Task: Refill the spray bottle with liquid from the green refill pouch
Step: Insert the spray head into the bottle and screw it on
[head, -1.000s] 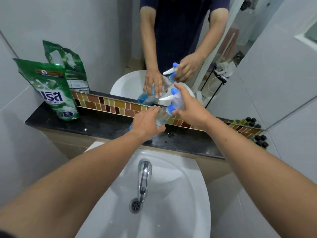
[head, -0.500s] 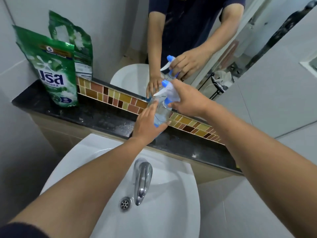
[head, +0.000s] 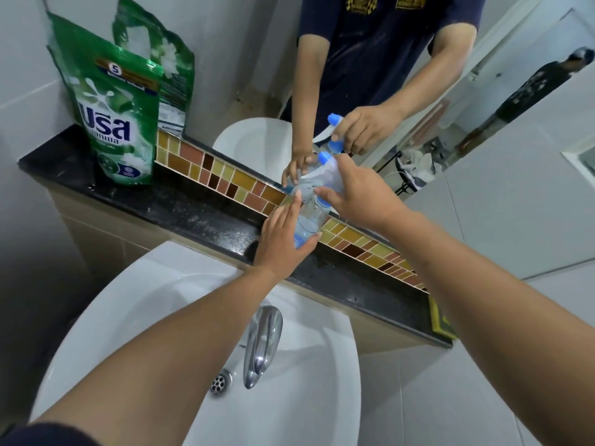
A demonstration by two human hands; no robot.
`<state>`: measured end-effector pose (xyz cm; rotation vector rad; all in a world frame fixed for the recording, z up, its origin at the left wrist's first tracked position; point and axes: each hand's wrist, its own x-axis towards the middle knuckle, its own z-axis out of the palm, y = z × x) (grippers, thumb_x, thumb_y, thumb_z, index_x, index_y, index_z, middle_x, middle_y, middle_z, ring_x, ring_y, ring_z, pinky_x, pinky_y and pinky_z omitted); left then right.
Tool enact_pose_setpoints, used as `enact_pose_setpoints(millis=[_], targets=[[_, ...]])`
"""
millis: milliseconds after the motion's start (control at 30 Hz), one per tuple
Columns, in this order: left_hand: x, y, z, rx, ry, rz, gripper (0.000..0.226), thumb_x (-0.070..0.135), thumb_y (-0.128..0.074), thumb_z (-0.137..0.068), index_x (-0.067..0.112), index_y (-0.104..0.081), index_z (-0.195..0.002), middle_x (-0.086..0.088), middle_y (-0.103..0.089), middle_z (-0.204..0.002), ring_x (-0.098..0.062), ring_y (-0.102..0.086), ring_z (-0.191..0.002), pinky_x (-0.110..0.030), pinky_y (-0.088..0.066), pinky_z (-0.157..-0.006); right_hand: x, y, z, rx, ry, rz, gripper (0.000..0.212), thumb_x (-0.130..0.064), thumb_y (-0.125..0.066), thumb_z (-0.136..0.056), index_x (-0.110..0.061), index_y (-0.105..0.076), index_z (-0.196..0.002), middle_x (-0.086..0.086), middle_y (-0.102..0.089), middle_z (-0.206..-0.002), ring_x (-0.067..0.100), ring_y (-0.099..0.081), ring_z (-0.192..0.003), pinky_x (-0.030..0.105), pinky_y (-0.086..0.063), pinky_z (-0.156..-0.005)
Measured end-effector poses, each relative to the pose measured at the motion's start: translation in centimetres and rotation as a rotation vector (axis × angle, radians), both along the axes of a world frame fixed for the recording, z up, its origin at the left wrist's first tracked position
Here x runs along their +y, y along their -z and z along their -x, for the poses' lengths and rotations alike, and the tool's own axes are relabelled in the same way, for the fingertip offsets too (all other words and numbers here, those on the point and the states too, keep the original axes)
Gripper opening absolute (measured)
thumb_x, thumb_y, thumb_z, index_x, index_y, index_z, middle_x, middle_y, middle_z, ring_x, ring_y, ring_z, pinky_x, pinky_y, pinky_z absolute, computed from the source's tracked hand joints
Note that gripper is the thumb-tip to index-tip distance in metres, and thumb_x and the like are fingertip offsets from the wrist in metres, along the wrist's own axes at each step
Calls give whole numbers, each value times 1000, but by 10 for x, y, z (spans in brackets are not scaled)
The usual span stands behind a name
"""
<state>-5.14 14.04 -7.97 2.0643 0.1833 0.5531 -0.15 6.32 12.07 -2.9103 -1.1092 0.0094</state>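
Note:
A clear spray bottle (head: 309, 214) with a white and blue trigger head stands upright on the black ledge (head: 199, 214) against the mirror. My left hand (head: 283, 239) wraps the bottle's lower body. My right hand (head: 357, 194) grips the trigger head and its blue collar at the top. A little blue liquid shows at the bottle's base. The green refill pouch (head: 112, 107) stands upright at the ledge's far left, apart from both hands.
A white sink basin (head: 306, 413) with a chrome tap (head: 260, 342) and a drain (head: 220, 383) lies below the ledge. A mosaic tile strip (head: 225, 178) runs under the mirror. A yellow-green sponge (head: 439, 320) sits at the ledge's right end.
The view has tilted and shifted, so the pouch looks closer. Both hands stay on the bottle; my right hand has turned somewhat around the trigger head.

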Motion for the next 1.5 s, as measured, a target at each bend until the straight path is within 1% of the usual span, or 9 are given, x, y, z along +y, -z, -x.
enact_pose_setpoints(millis=[133,267,400,567,700,933,1067,1233,1500], targets=[[-1,4,-2,7,-7,-3,89,65,-52,-89,26,-11,-158,-4,-42,-149,-23,-41,-134,-54,-42,-106,0,-8,-2,115,-26,8,64,-27,-69,-87,-16,-35,-140,7,-53,-129,24,-52,-111,30,-40,-86],[-5,5,-2,21,-30,-13,89,65,-52,-88,26,-13,-157,-4,-44,-147,-23,-42,-132,-54,-42,-105,2,-4,1,23,8,18,66,-38,-64,-91,-12,-32,-142,13,-61,-118,22,-55,-91,30,-42,-74],[-4,5,-3,25,-28,-5,90,63,-56,-88,28,-11,-157,-2,-43,-147,-22,-40,-134,-55,-42,-106,4,-11,-1,117,-16,37,73,-27,-69,-88,-14,-27,-146,12,-48,-138,25,-50,-116,31,-39,-91],[-5,4,0,27,-30,13,89,58,-59,-89,27,-12,-158,-5,-41,-147,-23,-40,-133,-56,-43,-105,4,-7,2,75,-8,28,76,-37,-64,-92,-13,-19,-149,15,-58,-121,20,-51,-87,21,-39,-68],[-4,2,1,33,-22,12,90,59,-58,-88,29,-11,-158,-3,-40,-149,-21,-39,-135,-55,-42,-106,4,-14,-2,148,-47,50,77,-17,-72,-85,-15,-27,-147,9,-47,-140,21,-48,-115,27,-37,-88],[-3,-1,3,44,-13,16,89,56,-60,-89,27,-12,-158,-4,-40,-149,-22,-39,-135,-56,-43,-105,7,-11,-3,69,-56,109,55,-34,-66,-90,-13,-36,-131,6,-56,-96,17,-51,-80,24,-35,-59],[-3,-2,4,44,-10,24,90,56,-63,-88,28,-13,-158,-2,-40,-149,-20,-39,-134,-56,-44,-105,3,-15,-4,168,-91,84,61,-19,-71,-86,-14,-35,-135,8,-54,-119,20,-50,-98,28,-39,-78],[-2,-5,5,54,-1,25,89,53,-63,-88,26,-15,-158,-4,-42,-146,-23,-41,-132,-56,-45,-103,3,-8,-4,68,-106,93,62,-35,-66,-90,-13,-31,-136,-2,-50,-79,13,-50,-68,19,-32,-54],[-2,-9,7,50,5,39,89,50,-65,-88,26,-15,-158,-5,-42,-145,-22,-42,-131,-55,-47,-102,-2,-6,-7,130,-104,44,64,-18,-72,-84,-13,-34,-136,8,-56,-114,18,-48,-91,30,-40,-75]])
